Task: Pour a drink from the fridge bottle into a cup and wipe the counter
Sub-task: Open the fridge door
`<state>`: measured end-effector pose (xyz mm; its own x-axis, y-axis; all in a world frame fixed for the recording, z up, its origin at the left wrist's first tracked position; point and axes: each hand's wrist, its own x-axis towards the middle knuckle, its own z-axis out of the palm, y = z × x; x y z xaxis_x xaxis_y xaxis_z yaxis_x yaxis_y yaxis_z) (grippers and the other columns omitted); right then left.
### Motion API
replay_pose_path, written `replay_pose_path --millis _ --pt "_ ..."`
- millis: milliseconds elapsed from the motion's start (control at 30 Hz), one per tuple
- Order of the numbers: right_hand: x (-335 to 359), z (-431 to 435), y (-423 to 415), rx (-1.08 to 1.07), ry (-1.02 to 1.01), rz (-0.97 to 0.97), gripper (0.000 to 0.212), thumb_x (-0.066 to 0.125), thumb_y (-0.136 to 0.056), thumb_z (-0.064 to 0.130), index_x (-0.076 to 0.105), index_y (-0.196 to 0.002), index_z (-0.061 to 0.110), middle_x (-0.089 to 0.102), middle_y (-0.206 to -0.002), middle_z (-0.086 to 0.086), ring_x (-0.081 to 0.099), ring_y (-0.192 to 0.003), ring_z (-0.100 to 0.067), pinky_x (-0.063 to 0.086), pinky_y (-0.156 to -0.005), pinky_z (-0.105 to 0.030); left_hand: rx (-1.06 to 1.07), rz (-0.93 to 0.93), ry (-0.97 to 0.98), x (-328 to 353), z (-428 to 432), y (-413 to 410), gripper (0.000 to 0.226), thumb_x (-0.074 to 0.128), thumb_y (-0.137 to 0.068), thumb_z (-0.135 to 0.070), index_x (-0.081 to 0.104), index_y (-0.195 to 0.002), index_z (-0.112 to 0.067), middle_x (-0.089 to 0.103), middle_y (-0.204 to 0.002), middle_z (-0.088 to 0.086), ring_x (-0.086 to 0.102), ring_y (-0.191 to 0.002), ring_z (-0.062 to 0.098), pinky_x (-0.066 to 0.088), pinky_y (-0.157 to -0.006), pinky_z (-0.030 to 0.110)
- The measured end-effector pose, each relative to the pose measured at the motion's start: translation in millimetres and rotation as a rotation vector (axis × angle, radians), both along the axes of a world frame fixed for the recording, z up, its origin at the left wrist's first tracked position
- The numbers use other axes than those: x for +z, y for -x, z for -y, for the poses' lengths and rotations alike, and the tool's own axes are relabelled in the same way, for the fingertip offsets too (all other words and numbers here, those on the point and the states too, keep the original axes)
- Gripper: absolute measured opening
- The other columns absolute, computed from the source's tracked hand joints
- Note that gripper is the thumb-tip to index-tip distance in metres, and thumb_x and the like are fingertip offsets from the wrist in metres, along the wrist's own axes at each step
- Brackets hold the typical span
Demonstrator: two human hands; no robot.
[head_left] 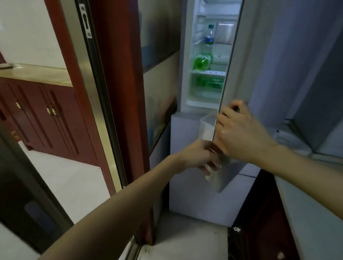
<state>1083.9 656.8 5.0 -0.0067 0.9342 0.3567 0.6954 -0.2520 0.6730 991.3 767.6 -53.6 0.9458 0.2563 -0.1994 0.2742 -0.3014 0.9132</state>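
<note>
The fridge door [240,45] stands partly open, and my right hand [240,131] is closed around its edge near the bottom. Inside the lit fridge, a clear bottle [209,35] with a green cap and blue label stands upright on a shelf. A green bottle [201,62] lies below it, and more green bottles [210,83] fill the lower drawer. My left hand [200,157] holds a tall clear cup [207,129] just left of the door edge, below the open compartment. The right hand partly hides the cup.
A red wooden door frame [121,92] rises close on the left of the fridge. Beyond it stands a dark red cabinet [39,115] with a light top. A pale counter [325,215] runs along the right. White drawer fronts [193,197] sit below the open compartment.
</note>
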Motion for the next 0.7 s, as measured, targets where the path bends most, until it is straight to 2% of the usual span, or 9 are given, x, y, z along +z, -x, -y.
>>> replay_pose_path --millis 67,200,300,367,433,533,600,633,700 --pt "-4.0 21.3 4.2 -0.062 0.020 -0.044 0.024 0.057 -0.080 0.022 0.071 -0.068 0.008 0.063 -0.071 -0.010 0.053 -0.080 -0.029 0.031 -0.086 -0.045 -0.030 -0.005 -0.030 -3.3 26.7 6.9 0.039 0.061 -0.088 -0.005 0.055 -0.126 -0.002 0.062 -0.123 0.017 0.066 -0.106 0.030 0.060 -0.085 0.046" --pt "-11.0 64.7 9.2 -0.124 0.036 -0.108 0.019 0.062 -0.077 0.023 0.073 -0.070 0.009 0.064 -0.070 -0.010 0.052 -0.077 -0.029 0.033 -0.082 -0.044 -0.193 -0.056 -0.210 -4.0 62.0 7.3 0.043 0.063 -0.086 -0.010 0.054 -0.127 -0.004 0.059 -0.127 0.016 0.061 -0.110 0.032 0.060 -0.084 0.049" --pt "-9.3 91.2 9.2 -0.188 0.011 -0.147 0.020 0.060 -0.077 0.023 0.070 -0.067 0.009 0.061 -0.068 -0.010 0.050 -0.074 -0.028 0.034 -0.078 -0.044 -0.270 -0.048 -0.403 -0.9 75.2 0.2 0.039 0.063 -0.090 -0.011 0.055 -0.129 -0.006 0.061 -0.126 0.011 0.062 -0.106 0.027 0.055 -0.080 0.034" --pt "-9.8 103.7 11.6 -0.205 0.006 -0.182 0.018 0.067 -0.072 0.022 0.068 -0.062 0.007 0.059 -0.065 -0.011 0.050 -0.072 -0.028 0.038 -0.072 -0.043 -0.279 -0.048 -0.560 -2.1 75.7 -6.0 0.038 0.062 -0.093 -0.015 0.057 -0.129 -0.008 0.062 -0.125 0.010 0.060 -0.110 0.024 0.047 -0.084 0.027" --pt "-10.7 110.0 13.8 -0.198 0.009 -0.239 0.015 0.071 -0.065 0.019 0.064 -0.058 0.007 0.056 -0.061 -0.010 0.051 -0.068 -0.029 0.041 -0.064 -0.039 -0.255 -0.046 -0.666 -3.3 70.7 -14.7 0.031 0.059 -0.094 -0.016 0.061 -0.124 -0.010 0.064 -0.123 0.010 0.059 -0.112 0.025 0.046 -0.089 0.029" --pt "-15.8 108.7 7.2 -0.214 -0.022 -0.326 0.014 0.070 -0.064 0.015 0.061 -0.057 0.009 0.055 -0.058 -0.009 0.051 -0.063 -0.028 0.041 -0.056 -0.035 -0.178 0.006 -0.729 -5.8 58.9 -32.0 0.023 0.056 -0.095 -0.017 0.065 -0.113 -0.006 0.067 -0.116 0.012 0.061 -0.107 0.028 0.048 -0.090 0.033" --pt "-22.1 106.4 -1.5 -0.227 -0.041 -0.413 0.011 0.067 -0.071 0.014 0.061 -0.064 0.008 0.057 -0.063 -0.010 0.054 -0.066 -0.028 0.043 -0.057 -0.036 -0.143 0.032 -0.728 -9.6 51.5 -45.6 0.024 0.057 -0.095 -0.019 0.063 -0.114 -0.004 0.067 -0.117 0.013 0.062 -0.107 0.029 0.050 -0.091 0.035" --pt "-26.6 105.5 -5.8 -0.241 -0.050 -0.460 0.009 0.062 -0.078 0.015 0.064 -0.074 0.007 0.060 -0.072 -0.011 0.057 -0.072 -0.029 0.043 -0.061 -0.037 -0.134 0.027 -0.712 -12.1 49.5 -52.4 0.027 0.057 -0.095 -0.018 0.061 -0.118 -0.005 0.065 -0.121 0.012 0.061 -0.109 0.029 0.049 -0.093 0.035" --pt "-35.6 102.2 -16.2 -0.309 -0.063 -0.523 0.024 0.050 -0.090 0.021 0.063 -0.104 0.008 0.062 -0.096 -0.010 0.057 -0.091 -0.027 0.041 -0.070 -0.034 -0.147 0.011 -0.671 -17.0 49.5 -65.2 0.037 0.058 -0.095 -0.017 0.054 -0.130 -0.006 0.060 -0.131 0.011 0.058 -0.115 0.027 0.046 -0.096 0.033"
